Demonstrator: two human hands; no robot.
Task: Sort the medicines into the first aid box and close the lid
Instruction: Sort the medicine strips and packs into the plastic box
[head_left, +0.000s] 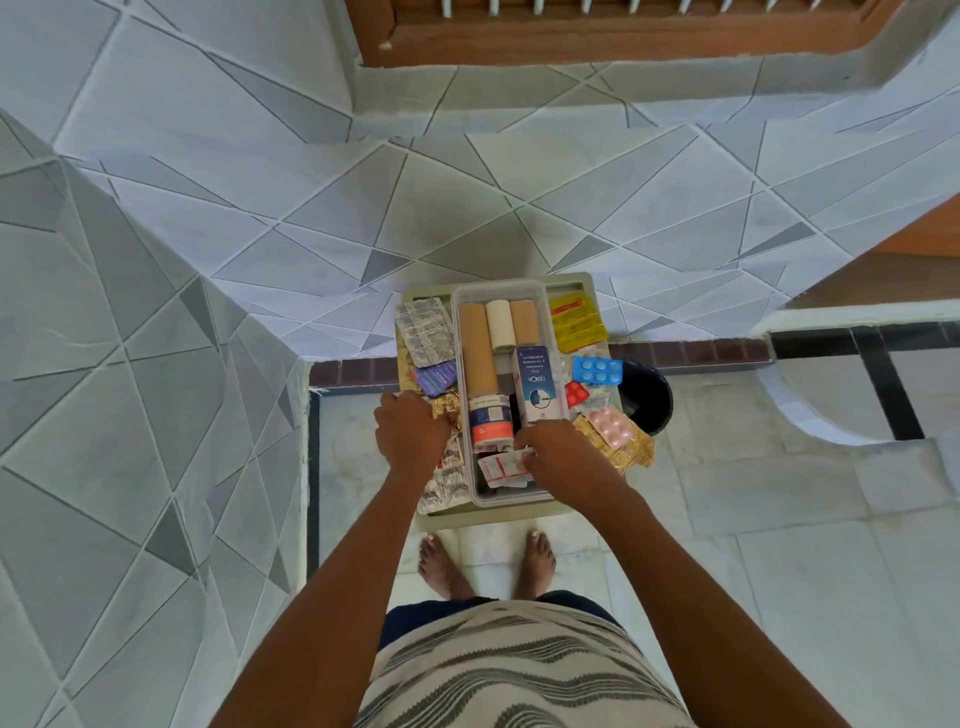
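On a small beige desk (586, 285) set against a grey geometric-tiled wall (156, 312), a person standing barefoot sorts medicines, seen from above. At far left lie silver foil blister strips (425, 335) and a purple sachet (435, 378). The left hand (410, 432) rests on gold foil packets (447, 408) at the desk's left edge, fingers curled down over them; whether they grip anything cannot be told. At centre stands the clear plastic first aid box (500, 288), lid off, holding three rolled bandages (500, 325), a white-and-orange jar (490, 423) and a white-and-blue carton (539, 387). The right hand (561, 457) reaches into the box's near end, fingers pinched on a white-and-red sachet (503, 467). To the right lie a yellow packet (575, 322), a blue blister pack (597, 370), a red strip (575, 393) and a pink blister pack (613, 427), beside a black bin (652, 397) on the floor.
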